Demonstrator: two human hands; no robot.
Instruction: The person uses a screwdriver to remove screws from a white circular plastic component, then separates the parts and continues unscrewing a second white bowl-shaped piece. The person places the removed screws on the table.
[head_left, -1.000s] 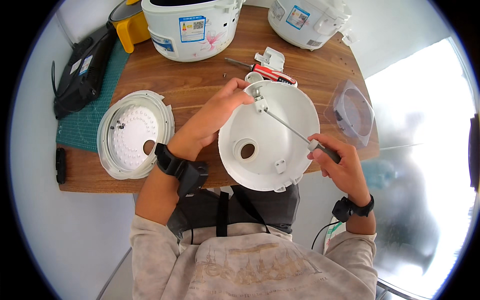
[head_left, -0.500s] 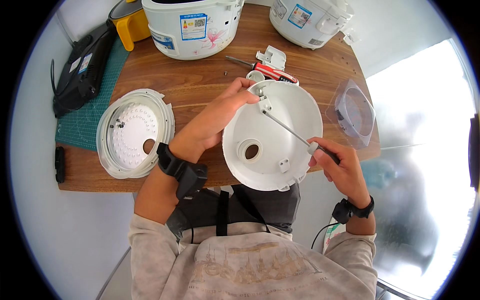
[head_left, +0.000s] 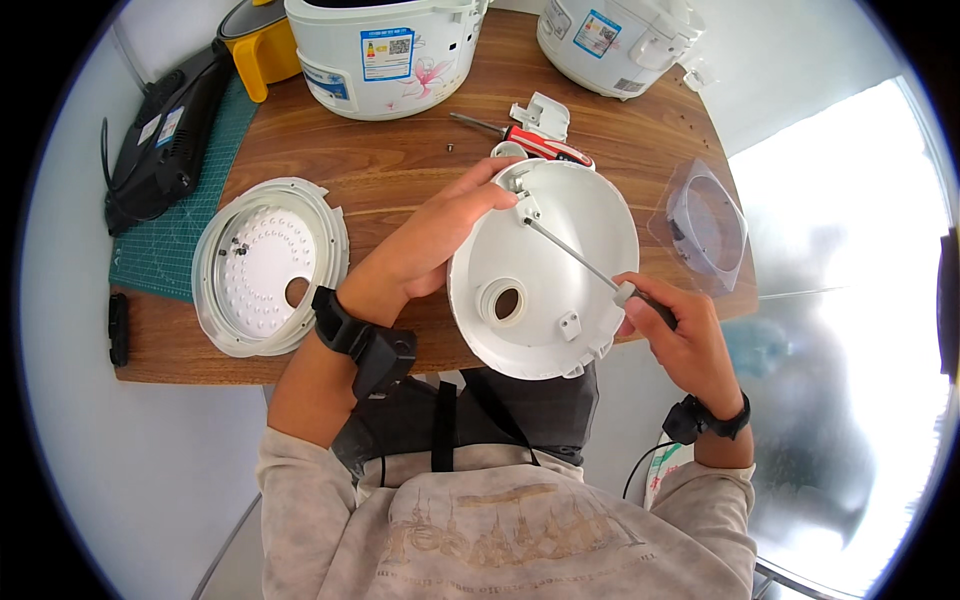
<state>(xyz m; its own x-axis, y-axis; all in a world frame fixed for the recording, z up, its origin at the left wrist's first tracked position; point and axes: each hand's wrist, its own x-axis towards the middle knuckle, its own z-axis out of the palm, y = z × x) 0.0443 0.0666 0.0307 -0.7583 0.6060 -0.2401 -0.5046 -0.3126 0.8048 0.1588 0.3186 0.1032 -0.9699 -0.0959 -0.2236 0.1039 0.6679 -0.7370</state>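
A white plastic rice cooker lid shell [head_left: 560,255] faces me with its hollow side up, tilted over the table's front edge. My left hand [head_left: 450,225] grips its upper left rim, the thumb lying inside by a small metal part. In my right hand [head_left: 680,325] is a screwdriver [head_left: 572,255], held by its dark handle. Its long shaft crosses the shell, and the tip rests at a small white bracket [head_left: 529,211] near my left thumb. Whether a screw sits under the tip is too small to tell.
A round inner lid [head_left: 213,300] lies at left. Behind the shell are a red screwdriver [head_left: 548,147] and a white plastic piece [head_left: 543,115]. Two rice cooker bodies [head_left: 430,85] [head_left: 600,70] stand at the back. A clear plastic part [head_left: 708,225] lies right, a black device [head_left: 165,150] far left.
The shell has turned and shifted slightly under my hands. The screwdriver tip stays at the bracket, and both hands keep their grip.
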